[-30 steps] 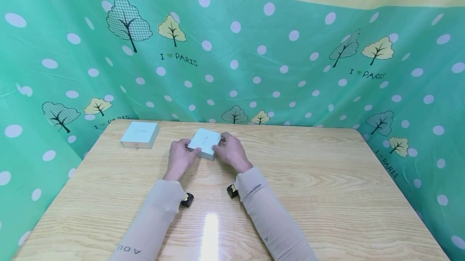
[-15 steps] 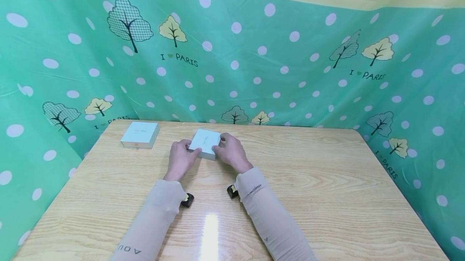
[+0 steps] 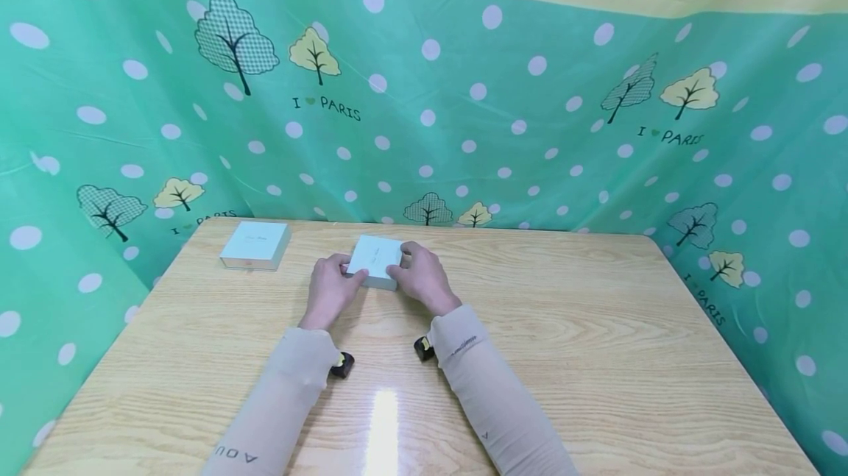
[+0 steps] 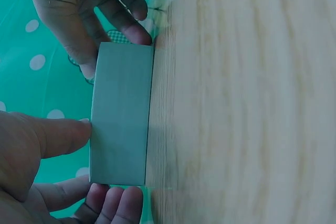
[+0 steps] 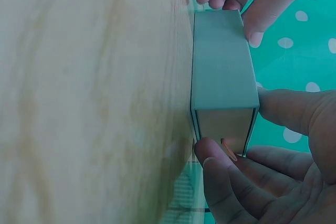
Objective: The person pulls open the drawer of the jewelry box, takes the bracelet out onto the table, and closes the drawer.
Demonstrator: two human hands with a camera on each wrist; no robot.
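Observation:
A pale blue drawer box (image 3: 374,259) lies on the table between both hands, its printed lid facing up. My left hand (image 3: 329,288) holds its left side, thumb on the near top edge and the other fingers along the side. From the opposite side my right hand (image 3: 422,279) grips it the same way, thumb on top. In the right wrist view, the box (image 5: 223,61) shows a pale drawer face with a small orange ribbon pull (image 5: 229,149) beside the right fingertips. The left wrist view shows the plain long side of the box (image 4: 122,114).
A second pale blue box (image 3: 257,244), similar in look, sits at the table's back left corner with its orange tab toward me. The wooden table (image 3: 596,343) extends to the right. A green dotted curtain (image 3: 464,130) hangs behind its far edge.
The box has turned slightly counterclockwise between my hands, so its near edge lies a little straighter toward me. Both hands have stayed nearly in place. The second box has not moved.

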